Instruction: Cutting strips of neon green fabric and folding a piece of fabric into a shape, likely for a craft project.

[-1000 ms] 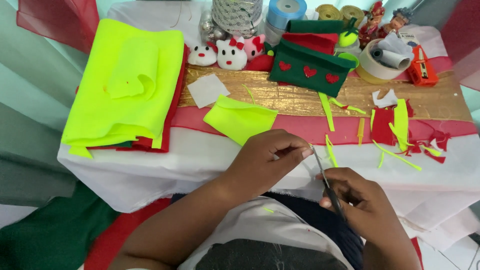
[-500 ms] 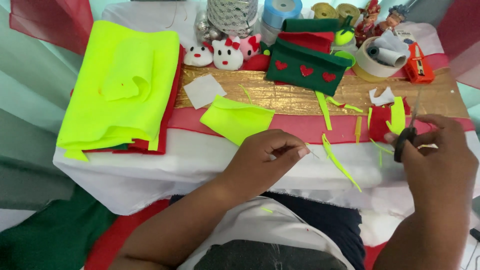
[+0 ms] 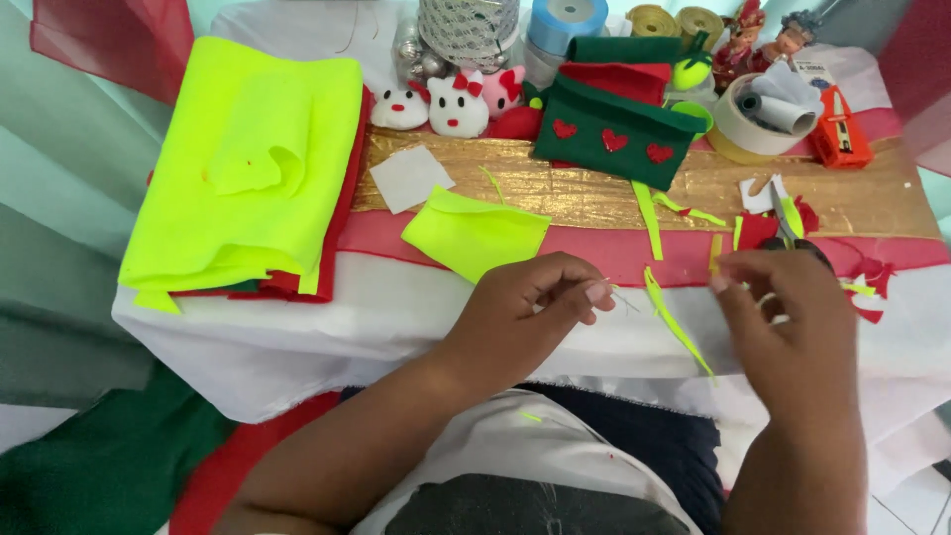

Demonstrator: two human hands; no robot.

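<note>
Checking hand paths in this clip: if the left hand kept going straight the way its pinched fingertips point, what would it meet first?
The left hand points rightward along the table edge. First in line seems the thin neon-yellow felt strip hanging there, then the right hand holding scissors. Depth is unclear.

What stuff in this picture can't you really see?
- Scissors, head view: the right hand covers the handles; only the blades show.
- What the left hand pinches: too thin and small to tell.
- Stack of neon yellow felt: it hides most of the red felt under it.
- Two figurines at the top edge: partly cut off, too small to make out.
</note>
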